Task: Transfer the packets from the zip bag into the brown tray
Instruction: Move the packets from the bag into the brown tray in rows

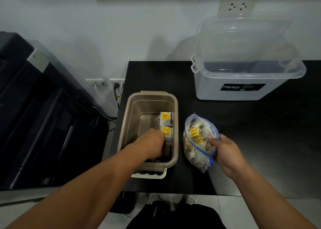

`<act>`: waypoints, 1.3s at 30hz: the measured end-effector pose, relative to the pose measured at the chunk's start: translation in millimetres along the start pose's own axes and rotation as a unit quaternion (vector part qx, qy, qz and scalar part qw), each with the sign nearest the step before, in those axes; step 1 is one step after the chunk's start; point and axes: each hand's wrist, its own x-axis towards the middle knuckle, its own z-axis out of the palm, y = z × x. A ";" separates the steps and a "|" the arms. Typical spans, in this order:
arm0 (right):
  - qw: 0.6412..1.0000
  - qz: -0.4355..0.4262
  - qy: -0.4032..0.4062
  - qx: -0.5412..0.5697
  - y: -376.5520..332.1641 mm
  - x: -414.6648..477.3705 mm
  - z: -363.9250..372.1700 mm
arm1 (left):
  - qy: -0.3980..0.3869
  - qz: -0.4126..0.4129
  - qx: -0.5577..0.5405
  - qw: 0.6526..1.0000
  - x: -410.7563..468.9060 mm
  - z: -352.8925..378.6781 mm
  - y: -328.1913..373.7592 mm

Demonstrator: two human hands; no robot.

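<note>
a dark machine (34, 107) is standing far out to the left of the left hand's fingers, off the black table (260, 150). the left hand (152, 142) is reaching down into the brown tray (175, 121), knuckles up. its fingers are curling downward out of sight, so i cannot tell whether they are holding anything. just beyond and to the right of those fingers, two packets (165, 118) with yellow labels are lying along the tray's right wall, the nearer one right beside the knuckles. a white lid (156, 176) is peeking out from under the tray's near end, below the wrist. to the right of the tray, and apart from it, the zip bag (194, 152) is lying on the table, bulging with more packets. the right hand (225, 152) is pinching the bag's blue-edged mouth, thumb and fingertips (212, 140) closing narrowly on the plastic at its right side. well beyond those fingers, a clear box (243, 90) labelled megabox is sitting at the back of the table.
</note>
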 end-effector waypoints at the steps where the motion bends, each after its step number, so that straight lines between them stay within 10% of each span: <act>1: 1.000 0.001 0.000 0.001 0.3 -0.1 -0.2 | -0.019 -0.002 -0.018 1.000 0.6 0.3 -2.2; 8: 1.000 0.001 0.000 0.004 -0.9 -2.7 1.7 | -0.088 -0.082 -0.183 0.976 8.8 -2.9 -20.9; 39: 1.000 0.012 -0.020 -0.006 -6.2 -1.6 2.5 | -0.096 -0.147 -0.157 0.972 38.6 18.2 -17.4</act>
